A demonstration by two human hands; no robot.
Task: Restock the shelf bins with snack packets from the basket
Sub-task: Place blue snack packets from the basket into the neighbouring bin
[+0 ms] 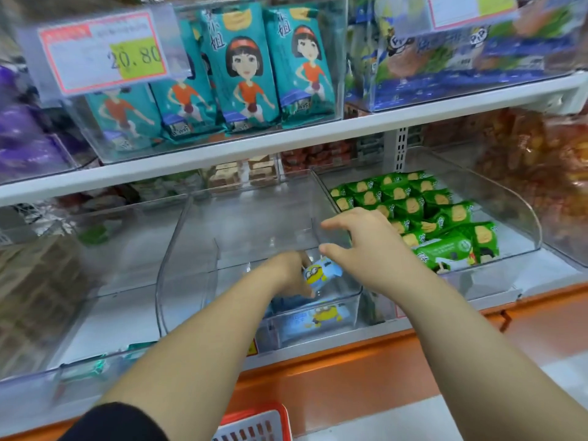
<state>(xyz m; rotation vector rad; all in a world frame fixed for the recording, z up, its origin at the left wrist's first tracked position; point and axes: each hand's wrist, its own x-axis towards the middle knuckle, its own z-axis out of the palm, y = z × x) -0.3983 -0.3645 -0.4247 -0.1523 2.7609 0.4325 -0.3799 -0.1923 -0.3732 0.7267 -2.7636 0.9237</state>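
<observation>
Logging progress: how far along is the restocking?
Done: one blue packet lies at the front of the middle bin. In hand: the left hand holds a second packet inside it; the right hand hovers. Left: the bin is mostly bare; basket contents hidden.

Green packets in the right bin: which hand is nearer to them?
The right hand. It is at the left edge of the green packets. The left hand is farther off, down in the middle bin, holding a blue packet.
</observation>
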